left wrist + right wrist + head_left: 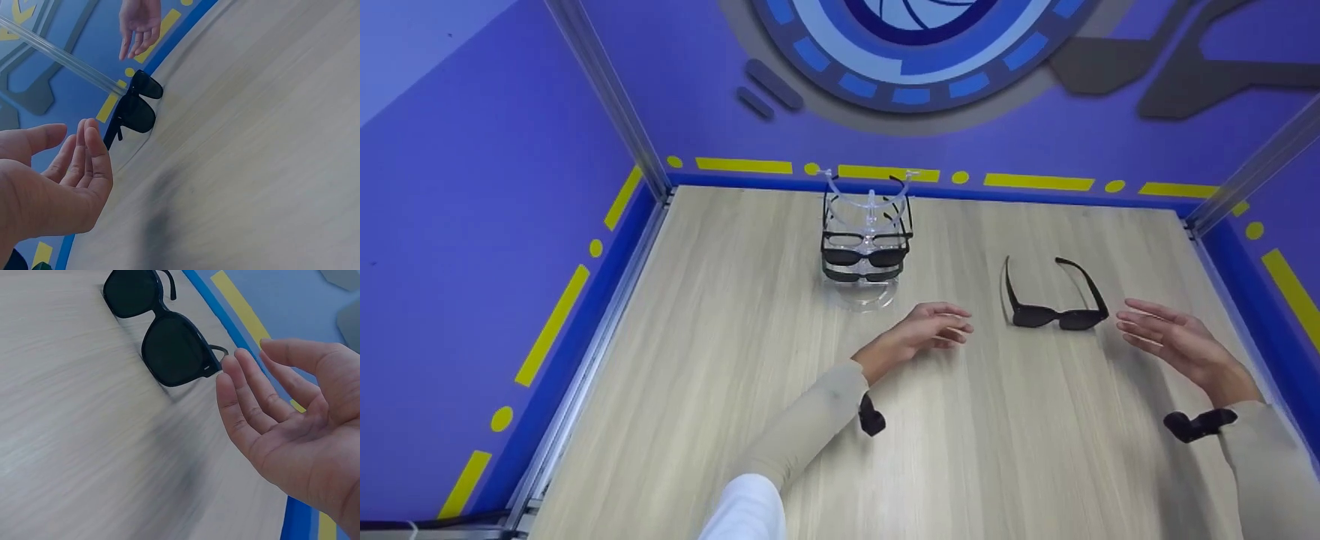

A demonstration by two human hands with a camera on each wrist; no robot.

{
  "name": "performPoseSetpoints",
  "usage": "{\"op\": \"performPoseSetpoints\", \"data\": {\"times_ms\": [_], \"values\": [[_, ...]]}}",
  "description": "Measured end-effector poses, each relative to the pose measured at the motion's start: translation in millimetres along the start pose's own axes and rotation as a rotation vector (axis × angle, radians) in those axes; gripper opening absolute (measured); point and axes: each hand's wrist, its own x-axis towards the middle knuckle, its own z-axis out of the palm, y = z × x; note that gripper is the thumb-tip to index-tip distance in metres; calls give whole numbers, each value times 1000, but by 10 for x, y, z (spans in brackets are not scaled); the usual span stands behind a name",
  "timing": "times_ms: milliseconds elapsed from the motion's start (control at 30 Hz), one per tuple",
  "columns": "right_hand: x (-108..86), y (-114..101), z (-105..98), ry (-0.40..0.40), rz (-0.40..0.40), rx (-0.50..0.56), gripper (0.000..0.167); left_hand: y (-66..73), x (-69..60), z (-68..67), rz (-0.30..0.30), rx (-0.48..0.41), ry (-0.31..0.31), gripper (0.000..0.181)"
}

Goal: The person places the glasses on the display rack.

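Black sunglasses (1056,318) rest on the table with their temples unfolded toward the back wall; their dark lenses face the front. To their left my left hand (924,330) hovers with loosely bent fingers, holding nothing. On the other side, my right hand (1181,345) is close to the hinge end, fingers relaxed and apart from the frame. The right wrist view shows the sunglasses (174,349) just beyond my right fingertips (225,382). In the left wrist view, the sunglasses (138,109) appear past my left hand (62,180).
A clear display stand (864,300) at the back holds several pairs of glasses (864,257), stacked one above another. Blue-purple panels (495,187) with yellow marks enclose the wooden table (720,300) at the back and sides. Each wrist wears a black camera (871,416).
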Motion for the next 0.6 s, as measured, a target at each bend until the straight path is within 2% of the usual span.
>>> {"op": "performPoseSetpoints", "data": {"times_ms": [300, 600], "values": [[2, 89, -52, 56, 10, 40, 39, -18, 169, 227, -17, 1, -9, 40], [71, 120, -28, 103, -4, 169, 39, 41, 316, 407, 11, 25, 44, 37]]}}
